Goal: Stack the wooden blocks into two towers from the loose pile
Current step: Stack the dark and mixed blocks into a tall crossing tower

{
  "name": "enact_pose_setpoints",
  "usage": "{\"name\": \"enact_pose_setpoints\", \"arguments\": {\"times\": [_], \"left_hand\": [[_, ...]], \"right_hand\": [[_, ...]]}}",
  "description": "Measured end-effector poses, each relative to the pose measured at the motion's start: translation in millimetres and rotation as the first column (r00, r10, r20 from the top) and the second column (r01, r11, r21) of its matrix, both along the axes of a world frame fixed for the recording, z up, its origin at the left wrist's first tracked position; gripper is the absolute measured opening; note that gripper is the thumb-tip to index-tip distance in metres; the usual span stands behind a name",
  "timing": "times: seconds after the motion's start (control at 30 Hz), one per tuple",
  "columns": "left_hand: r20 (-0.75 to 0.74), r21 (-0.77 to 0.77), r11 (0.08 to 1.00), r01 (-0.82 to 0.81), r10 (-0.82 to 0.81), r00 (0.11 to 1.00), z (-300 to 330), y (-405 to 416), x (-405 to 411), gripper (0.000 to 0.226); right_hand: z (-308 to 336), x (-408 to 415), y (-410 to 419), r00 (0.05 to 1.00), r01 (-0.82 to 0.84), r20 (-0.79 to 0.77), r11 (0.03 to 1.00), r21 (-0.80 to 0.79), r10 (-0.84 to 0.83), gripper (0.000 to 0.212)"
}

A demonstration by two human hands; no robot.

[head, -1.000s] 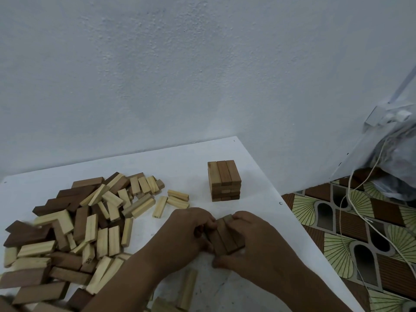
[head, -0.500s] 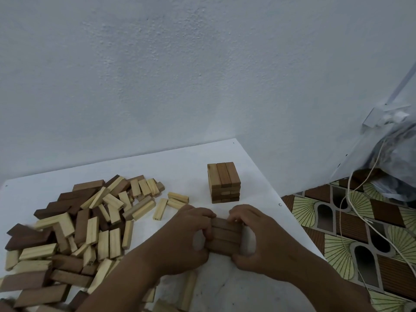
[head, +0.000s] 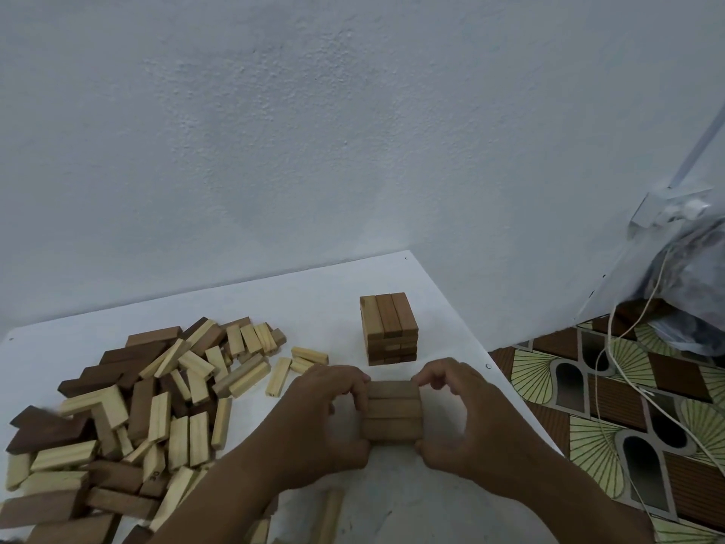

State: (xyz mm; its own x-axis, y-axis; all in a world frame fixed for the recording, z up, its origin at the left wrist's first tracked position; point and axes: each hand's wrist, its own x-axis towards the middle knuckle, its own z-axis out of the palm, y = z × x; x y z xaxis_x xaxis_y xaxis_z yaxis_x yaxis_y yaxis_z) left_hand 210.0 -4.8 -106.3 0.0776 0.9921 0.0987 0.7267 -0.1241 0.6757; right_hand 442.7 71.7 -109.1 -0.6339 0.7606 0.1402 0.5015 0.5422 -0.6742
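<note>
A short tower of brown blocks stands near the table's right edge, several layers high. In front of it I hold three brown blocks side by side as one layer between both hands. My left hand grips the layer's left ends, fingers curled over the top. My right hand grips the right ends, thumb low and fingers on the far corner. A loose pile of light and dark blocks covers the left of the white table.
The table's right edge runs close beside my right hand, with patterned floor and a white cable below. A plastic bag sits at the far right. More loose blocks lie under my forearms.
The three blocks went from lying askew between my hands to a squared, level layer. Both hands shifted slightly away from me toward the tower.
</note>
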Motion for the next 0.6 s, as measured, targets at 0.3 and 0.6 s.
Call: {"name": "enact_pose_setpoints", "arguments": {"times": [0.3,0.6], "left_hand": [[0.293,0.198,0.960,-0.199,0.135,0.946,39.1,26.9,5.0,0.054],[0.381,0.069,0.952,-0.298,0.251,0.890,45.2,72.4,-1.2,0.060]], "right_hand": [[46.4,-13.2,34.2,0.971,0.036,-0.238,0.999,0.006,-0.034,0.056],[48.1,-34.9,85.0,0.976,0.043,-0.210,0.994,-0.098,-0.063,0.049]]}}
